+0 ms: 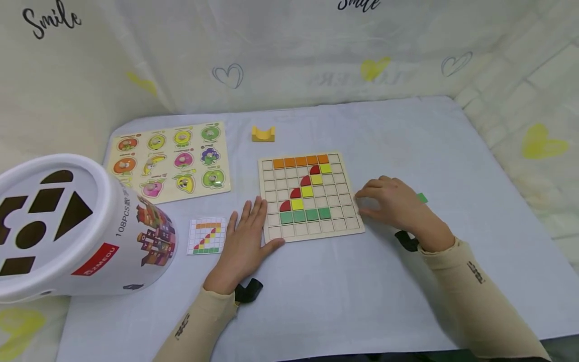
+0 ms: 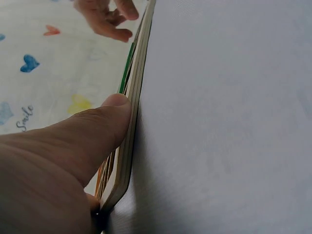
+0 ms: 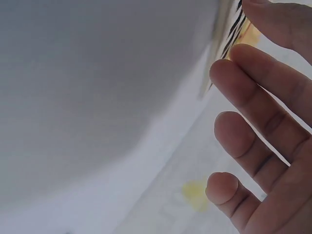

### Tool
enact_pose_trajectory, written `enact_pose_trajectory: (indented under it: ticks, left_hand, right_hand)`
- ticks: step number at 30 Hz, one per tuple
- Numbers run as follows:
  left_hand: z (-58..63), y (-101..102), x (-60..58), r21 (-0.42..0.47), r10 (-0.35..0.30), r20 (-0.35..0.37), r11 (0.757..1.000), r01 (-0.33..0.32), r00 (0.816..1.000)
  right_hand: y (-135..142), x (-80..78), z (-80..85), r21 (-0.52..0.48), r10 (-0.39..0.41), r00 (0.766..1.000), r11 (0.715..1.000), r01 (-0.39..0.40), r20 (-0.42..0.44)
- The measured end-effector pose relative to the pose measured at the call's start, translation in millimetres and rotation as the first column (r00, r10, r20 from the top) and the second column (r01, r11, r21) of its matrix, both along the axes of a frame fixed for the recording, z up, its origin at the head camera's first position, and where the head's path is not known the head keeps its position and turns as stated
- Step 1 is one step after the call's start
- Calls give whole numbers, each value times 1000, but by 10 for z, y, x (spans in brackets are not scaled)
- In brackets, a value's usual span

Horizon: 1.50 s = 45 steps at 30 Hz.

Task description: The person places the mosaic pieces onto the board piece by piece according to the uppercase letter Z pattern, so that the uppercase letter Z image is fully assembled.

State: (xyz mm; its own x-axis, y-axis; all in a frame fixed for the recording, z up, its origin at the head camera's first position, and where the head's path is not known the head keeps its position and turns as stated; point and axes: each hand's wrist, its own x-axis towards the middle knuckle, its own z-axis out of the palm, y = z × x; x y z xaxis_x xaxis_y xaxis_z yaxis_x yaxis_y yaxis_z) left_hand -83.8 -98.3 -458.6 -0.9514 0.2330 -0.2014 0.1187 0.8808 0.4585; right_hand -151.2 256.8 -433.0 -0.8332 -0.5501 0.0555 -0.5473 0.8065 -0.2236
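Note:
A wooden grid board [image 1: 346,223] lies on the table, bearing a row of orange squares [image 1: 300,161], a diagonal of yellow squares [image 1: 306,191] beside red quarter-round pieces [image 1: 295,193], and several green squares [image 1: 299,216] below. My left hand [image 1: 246,241] rests at its left side with straight fingers; the thumb [image 2: 92,124] presses the near edge in the left wrist view. At the right edge is my right hand [image 1: 391,203], fingers loosely bent and nothing between them in the right wrist view. Just behind that hand, a green piece [image 1: 422,197] is partly hidden.
A small pattern card [image 1: 217,251] lies left of my left hand. Behind it is a fruit puzzle board [image 1: 194,197], partly covered by a large white shape-sorter bucket [image 1: 135,271]. Beyond the grid board stands a yellow arch block [image 1: 263,136]. White cloth encloses the table's back and sides.

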Motion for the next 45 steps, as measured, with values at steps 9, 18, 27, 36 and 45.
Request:
enact_pose_trajectory:
  ticks: [9, 18, 27, 36, 45]
  left_hand:
    - [-8, -6, 7, -1, 5, 2, 1000, -5, 1000]
    - [-4, 5, 7, -2, -1, -9, 1000, 1, 1000]
    - [1, -2, 4, -3, -5, -2, 1000, 5, 1000]
    - [-5, -9, 10, -10, -12, -11, 1000, 12, 1000]
    - [-5, -12, 7, -13, -16, -14, 1000, 15, 1000]
  right_hand:
    - [708, 13, 11, 85, -155, 987, 985, 150, 48]
    - [1042, 41, -1, 74, -220, 974, 974, 216, 55]
    - [1177, 31, 32, 132, -271, 951, 958, 253, 146]
    - [1171, 13, 8, 157, -273, 949, 956, 249, 156]
    - [952, 53, 58, 74, -220, 968, 974, 212, 118]
